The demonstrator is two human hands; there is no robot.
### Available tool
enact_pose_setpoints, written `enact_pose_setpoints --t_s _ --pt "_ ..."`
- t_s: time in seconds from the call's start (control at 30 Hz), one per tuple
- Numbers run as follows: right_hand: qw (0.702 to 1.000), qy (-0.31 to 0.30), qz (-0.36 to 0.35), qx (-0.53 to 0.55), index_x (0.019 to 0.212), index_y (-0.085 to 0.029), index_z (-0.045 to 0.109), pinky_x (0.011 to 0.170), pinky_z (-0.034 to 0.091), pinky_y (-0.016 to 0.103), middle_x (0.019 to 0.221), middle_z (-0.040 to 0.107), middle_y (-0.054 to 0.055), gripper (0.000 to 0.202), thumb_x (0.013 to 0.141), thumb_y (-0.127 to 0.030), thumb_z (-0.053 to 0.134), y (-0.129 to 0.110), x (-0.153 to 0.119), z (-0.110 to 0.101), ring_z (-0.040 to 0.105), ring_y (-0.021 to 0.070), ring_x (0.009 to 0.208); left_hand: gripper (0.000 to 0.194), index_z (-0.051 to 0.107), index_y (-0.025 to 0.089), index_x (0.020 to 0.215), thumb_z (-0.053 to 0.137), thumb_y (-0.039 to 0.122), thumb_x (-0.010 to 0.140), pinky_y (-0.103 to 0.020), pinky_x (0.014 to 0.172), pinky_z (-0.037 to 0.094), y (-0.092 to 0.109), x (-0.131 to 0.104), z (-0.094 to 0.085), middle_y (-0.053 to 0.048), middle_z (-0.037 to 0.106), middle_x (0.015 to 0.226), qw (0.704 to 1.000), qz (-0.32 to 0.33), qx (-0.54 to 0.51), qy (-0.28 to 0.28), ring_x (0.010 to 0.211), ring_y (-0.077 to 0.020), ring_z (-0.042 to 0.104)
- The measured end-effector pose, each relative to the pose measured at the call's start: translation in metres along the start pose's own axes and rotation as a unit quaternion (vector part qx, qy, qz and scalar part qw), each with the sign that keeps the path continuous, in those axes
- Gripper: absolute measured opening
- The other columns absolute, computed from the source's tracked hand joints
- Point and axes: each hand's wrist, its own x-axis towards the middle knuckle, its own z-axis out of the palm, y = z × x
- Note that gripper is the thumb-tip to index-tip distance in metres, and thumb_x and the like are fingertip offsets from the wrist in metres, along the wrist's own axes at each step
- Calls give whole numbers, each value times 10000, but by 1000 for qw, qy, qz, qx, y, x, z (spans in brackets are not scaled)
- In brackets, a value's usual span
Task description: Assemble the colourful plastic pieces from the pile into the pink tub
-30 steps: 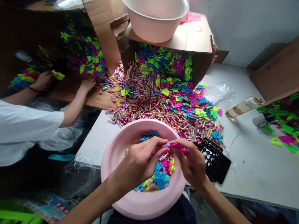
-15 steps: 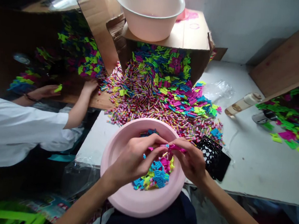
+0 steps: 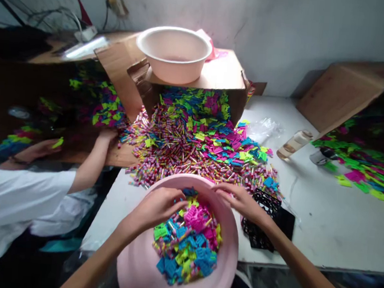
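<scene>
A pink basin in front of me holds a heap of small blue, magenta and yellow-green plastic pieces, with thin striped sticks mixed in. My left hand hangs over its left side, fingers bent and a little apart from the thumb; I see nothing held there. At the basin's far right rim, my right hand reaches with its fingers stretched out. A bit of magenta shows just beyond those fingertips, and it looks separate from them. Behind the basin spreads a pile of striped sticks.
A cardboard box spilling plastic pieces carries a white basin. To the right are a black mesh basket, a bottle, a metal cup and another box. A co-worker's arms work at left.
My hands have moved apart; they were pinching a magenta piece together over the basin. The view has tilted up, and more of the basin's heap shows.
</scene>
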Motion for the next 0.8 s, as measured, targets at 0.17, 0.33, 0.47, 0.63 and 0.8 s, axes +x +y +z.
enact_pose_setpoints --t_s 0.17,0.33,0.47,0.63,0.8 --pt "972 178 107 -107 1213 -197 658 987 522 426 1303 638 139 252 1018 -315 550 107 43 -37 632 249 1135 209 690 155 966 538 294 998 -329 815 521 -42 98 9 -101 722 974 990 -83 108 -27 912 -216 672" --pt "970 183 126 -94 1221 -225 639 928 560 407 1301 622 89 256 1001 -348 593 151 63 -40 644 212 1083 303 630 156 1205 628 344 967 -423 873 578 -74 176 52 -94 655 1198 985 -75 96 -123 1013 -214 664" --pt "956 241 165 -40 1151 -195 670 972 531 450 1250 655 90 243 978 -359 623 158 62 -42 636 226 1104 316 625 159 1227 627 341 968 -419 868 583 -96 193 59 -97 648 1219 985 -95 55 -135 1023 -222 663" --pt "917 334 202 84 893 -217 742 1024 489 461 1178 721 114 283 852 -492 688 137 67 -48 558 300 1231 260 663 136 1093 632 358 960 -405 853 573 -97 186 42 -82 685 1090 989 -140 -40 -13 966 -210 671" --pt "890 296 223 264 949 -221 689 671 587 370 936 744 69 449 848 -651 607 77 62 -28 697 233 827 461 650 131 972 525 573 939 -306 676 568 -55 150 36 -89 721 888 963 -128 -215 105 839 -234 709"
